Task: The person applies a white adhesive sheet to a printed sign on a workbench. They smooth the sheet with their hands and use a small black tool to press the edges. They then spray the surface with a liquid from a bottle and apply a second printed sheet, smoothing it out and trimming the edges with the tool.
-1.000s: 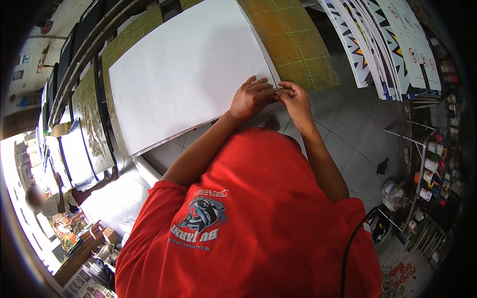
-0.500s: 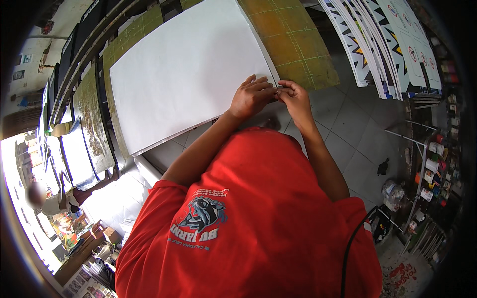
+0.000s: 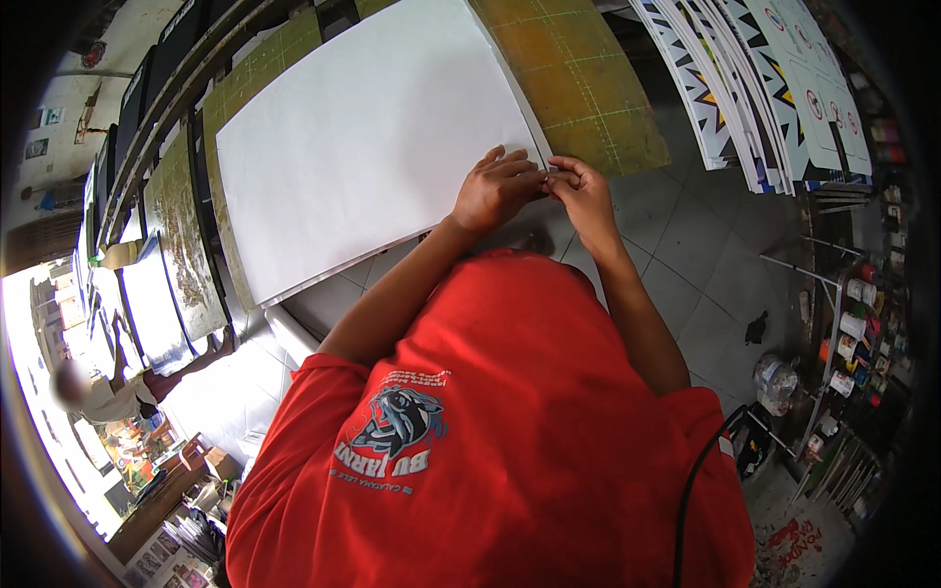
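Note:
A large white sheet [image 3: 363, 147] lies over a worn cutting mat [image 3: 578, 88], a thin layered edge showing along its right side. My left hand [image 3: 497, 191] is at the sheet's near right corner, some fingers bent over the surface and the foremost fingertips pinched at the corner. Meeting it there is my right hand [image 3: 585, 201], its thumb and fingers closed together on the corner. The fingertips almost touch, and they hide just how the corner is gripped.
Printed boards [image 3: 745, 98] stand stacked at the far right. A metal rack [image 3: 833, 343] with bottles and cans is on the right, beside a clear plastic jug [image 3: 775, 380] on the tiled floor. Another person [image 3: 103, 400] is at the far left. A black cable [image 3: 691, 480] hangs in front of me.
My hands stay at the same corner, with only slight finger movement. The person at the left has shifted a little. The sheet lies as before.

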Tool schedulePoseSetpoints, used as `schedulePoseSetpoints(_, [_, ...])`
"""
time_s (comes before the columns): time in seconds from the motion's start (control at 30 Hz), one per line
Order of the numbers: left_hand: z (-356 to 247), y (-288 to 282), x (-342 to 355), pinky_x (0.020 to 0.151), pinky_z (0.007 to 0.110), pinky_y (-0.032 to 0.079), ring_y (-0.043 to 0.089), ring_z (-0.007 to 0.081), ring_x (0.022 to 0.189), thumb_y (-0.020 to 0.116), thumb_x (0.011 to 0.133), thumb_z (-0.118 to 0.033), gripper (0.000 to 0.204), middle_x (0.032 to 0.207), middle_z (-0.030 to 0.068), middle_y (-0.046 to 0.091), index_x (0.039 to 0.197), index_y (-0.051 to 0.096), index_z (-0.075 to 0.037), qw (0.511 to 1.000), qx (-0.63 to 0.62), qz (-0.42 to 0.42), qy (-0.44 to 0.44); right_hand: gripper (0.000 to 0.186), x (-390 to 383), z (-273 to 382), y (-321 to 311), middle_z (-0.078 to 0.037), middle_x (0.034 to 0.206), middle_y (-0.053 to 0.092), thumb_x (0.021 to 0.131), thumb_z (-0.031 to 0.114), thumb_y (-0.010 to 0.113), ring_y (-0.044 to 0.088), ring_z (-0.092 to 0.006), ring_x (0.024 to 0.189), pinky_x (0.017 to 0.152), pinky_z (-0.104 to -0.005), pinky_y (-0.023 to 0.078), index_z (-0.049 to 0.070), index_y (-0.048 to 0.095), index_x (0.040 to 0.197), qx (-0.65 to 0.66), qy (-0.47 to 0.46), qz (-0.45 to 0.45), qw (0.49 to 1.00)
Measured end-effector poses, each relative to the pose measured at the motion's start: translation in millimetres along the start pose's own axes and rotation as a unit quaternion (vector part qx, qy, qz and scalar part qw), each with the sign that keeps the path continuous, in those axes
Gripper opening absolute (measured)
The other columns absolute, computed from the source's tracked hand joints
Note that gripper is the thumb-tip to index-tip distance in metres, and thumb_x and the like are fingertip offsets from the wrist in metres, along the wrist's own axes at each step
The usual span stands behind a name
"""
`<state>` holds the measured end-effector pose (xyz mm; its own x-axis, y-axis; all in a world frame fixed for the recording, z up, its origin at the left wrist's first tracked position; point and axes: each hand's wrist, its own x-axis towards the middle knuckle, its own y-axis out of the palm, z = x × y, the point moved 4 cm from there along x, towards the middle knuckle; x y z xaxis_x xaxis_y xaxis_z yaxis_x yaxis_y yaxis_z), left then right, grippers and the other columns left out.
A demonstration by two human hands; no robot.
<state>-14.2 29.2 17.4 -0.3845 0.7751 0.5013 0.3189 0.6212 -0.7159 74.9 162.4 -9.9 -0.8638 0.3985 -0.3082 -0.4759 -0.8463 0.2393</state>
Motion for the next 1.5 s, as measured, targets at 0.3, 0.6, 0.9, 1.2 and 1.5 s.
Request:
schedulePoseSetpoints(0.3, [-1.2,-0.8,0.6,0.093,0.047,0.051,0.067,0.0242,0.103,0.076,0.078,-0.017,0.021,0.098,0.0021,0.07,0.098,0.071,-0.014,1.0,0.002,-0.003,0.002,0.035,1.5,-3.1,-0.6,-0.01,0.09,0.07,0.089,-0.003,0.062,0.065,-0.0124,0.083,0.079,-0.0249,0.052,-0.01,0.056,0.122,0.001,0.002,-0.003,1.0])
schedulePoseSetpoints(0.6, [0.3,1.7,-1.0,0.093,0.045,0.051,0.066,0.0238,0.102,0.076,0.078,-0.017,0.02,0.098,0.0017,0.07,0.096,0.07,-0.014,1.0,0.013,0.0,0.006,0.036,3.3,-7.4,-3.7,-0.01,0.098,0.071,0.091,0.0,0.061,0.066,-0.0116,0.086,0.081,-0.0248,0.053,-0.007,0.054,0.126,-0.018,-0.001,0.015,1.0])
schedulePoseSetpoints(0.9, [-1.9,1.6,0.5,0.092,0.044,0.051,0.067,0.0233,0.1,0.076,0.078,-0.016,0.02,0.096,0.0017,0.07,0.096,0.07,-0.014,1.0,0.026,0.0,0.011,0.036,2.8,-6.1,-3.8,-0.009,0.095,0.071,0.091,0.0,0.062,0.066,-0.0116,0.085,0.08,-0.0246,0.053,-0.007,0.055,0.126,-0.033,-0.006,0.007,0.999])
schedulePoseSetpoints(1.2, [-1.9,2.6,0.0,0.085,0.04,0.052,0.067,0.0233,0.096,0.075,0.077,-0.013,0.02,0.094,0.0017,0.069,0.096,0.069,-0.012,1.0,0.021,0.001,0.008,0.033,5.1,-7.4,-2.7,-0.009,0.086,0.07,0.087,-0.003,0.062,0.066,-0.0113,0.08,0.076,-0.0239,0.052,-0.007,0.059,0.12,-0.025,-0.02,-0.006,0.999])
schedulePoseSetpoints(1.5, [-5.4,-4.4,2.2,0.088,0.044,0.051,0.066,0.0246,0.097,0.073,0.078,-0.012,0.021,0.094,0.0026,0.069,0.099,0.069,-0.012,1.0,0.013,-0.007,0.016,0.037,3.7,-2.2,-0.7,-0.006,0.091,0.07,0.089,-0.004,0.059,0.065,-0.0093,0.083,0.077,-0.0223,0.051,-0.006,0.055,0.125,-0.035,0.004,0.01,0.999])
